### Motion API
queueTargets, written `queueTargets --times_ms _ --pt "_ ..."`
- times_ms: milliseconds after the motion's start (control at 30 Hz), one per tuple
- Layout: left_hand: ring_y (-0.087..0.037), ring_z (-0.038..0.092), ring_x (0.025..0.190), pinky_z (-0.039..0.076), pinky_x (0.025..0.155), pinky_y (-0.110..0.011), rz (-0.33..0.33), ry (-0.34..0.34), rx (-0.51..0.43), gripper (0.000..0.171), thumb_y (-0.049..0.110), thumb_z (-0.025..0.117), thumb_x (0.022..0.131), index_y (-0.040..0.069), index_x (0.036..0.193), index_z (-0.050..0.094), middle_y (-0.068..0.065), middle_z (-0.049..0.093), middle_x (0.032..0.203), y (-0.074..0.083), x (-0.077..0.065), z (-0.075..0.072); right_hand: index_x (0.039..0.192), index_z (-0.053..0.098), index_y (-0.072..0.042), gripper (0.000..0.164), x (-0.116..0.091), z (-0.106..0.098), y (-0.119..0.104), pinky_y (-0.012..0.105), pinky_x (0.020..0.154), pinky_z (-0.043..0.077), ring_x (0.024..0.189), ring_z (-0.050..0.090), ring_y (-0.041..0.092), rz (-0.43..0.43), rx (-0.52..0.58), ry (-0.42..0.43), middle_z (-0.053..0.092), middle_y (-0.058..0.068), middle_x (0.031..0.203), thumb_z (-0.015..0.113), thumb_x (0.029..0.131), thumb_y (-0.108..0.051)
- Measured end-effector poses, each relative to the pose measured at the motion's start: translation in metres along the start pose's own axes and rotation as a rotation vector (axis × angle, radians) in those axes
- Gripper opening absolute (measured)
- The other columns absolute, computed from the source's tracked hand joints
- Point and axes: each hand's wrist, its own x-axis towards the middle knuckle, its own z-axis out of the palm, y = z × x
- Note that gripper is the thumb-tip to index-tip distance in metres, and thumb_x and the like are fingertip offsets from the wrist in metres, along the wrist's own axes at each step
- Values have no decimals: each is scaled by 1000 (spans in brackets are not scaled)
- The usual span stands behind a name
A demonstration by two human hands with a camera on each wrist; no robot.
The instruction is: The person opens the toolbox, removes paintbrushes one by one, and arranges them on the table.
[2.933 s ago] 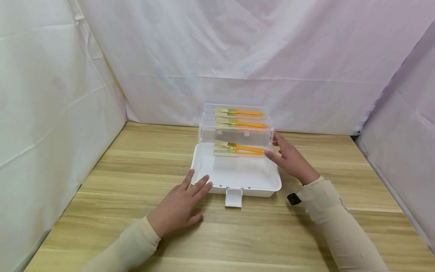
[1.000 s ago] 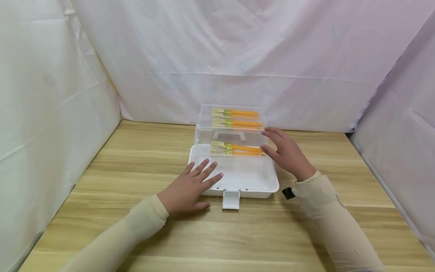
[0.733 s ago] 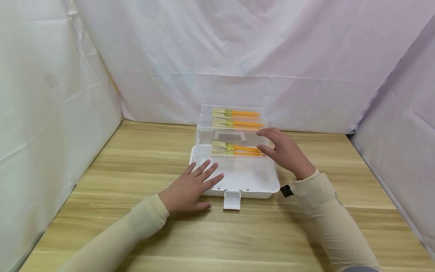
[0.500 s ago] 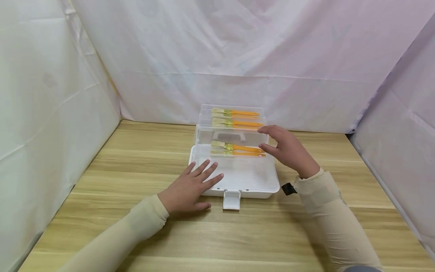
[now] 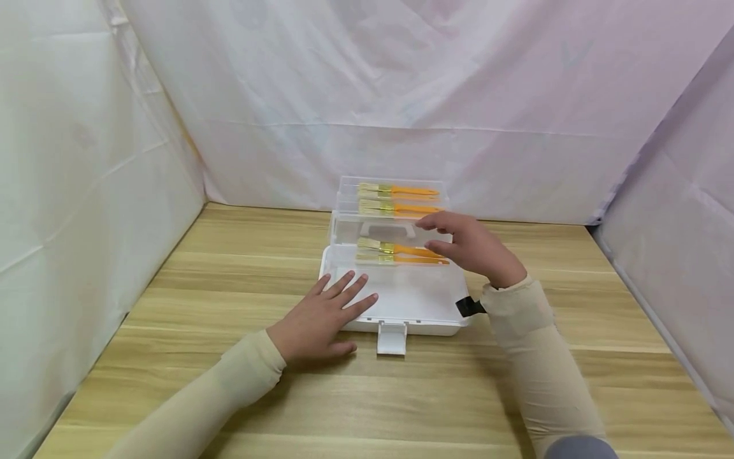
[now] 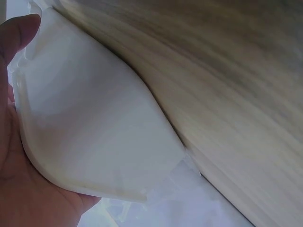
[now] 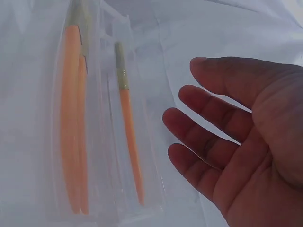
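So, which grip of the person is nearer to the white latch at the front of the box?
Left. The left grip lies partly over the box, just left of the latch; the right grip is farther back, to the latch's right, near the brush handles.

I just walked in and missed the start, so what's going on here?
A person's left hand is spread over the front left corner of an open white box on a wooden table. Orange-handled brushes lie in the box's clear compartments. The right hand hovers near the brushes, holding nothing. The front latch is undone.
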Motion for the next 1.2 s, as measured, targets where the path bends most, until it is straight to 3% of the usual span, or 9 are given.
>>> queueTargets --times_ms 467,867,1200 --pt "-32 17 150 19 114 -61 1 18 -2 87 55 67 87 22 158 29 -13 18 164 2 0 0 131 63 -11 34 20 17 20 48 97 47 116 58 29 49 54 -144 62 9 130 59 97 -6" --pt "-31 17 150 19 114 -60 -6 18 -1 87 56 65 88 24 159 27 -12 17 164 2 0 0 126 64 1 32 33 33 27 46 95 47 108 59 27 -33 32 -196 64 13 123 57 95 3" --pt "-31 16 150 17 115 -59 -9 24 -12 88 57 66 87 25 159 26 -11 16 165 1 0 3 126 65 -5 33 39 38 26 43 90 49 103 57 24 -13 -28 -250 64 7 115 58 95 -2"
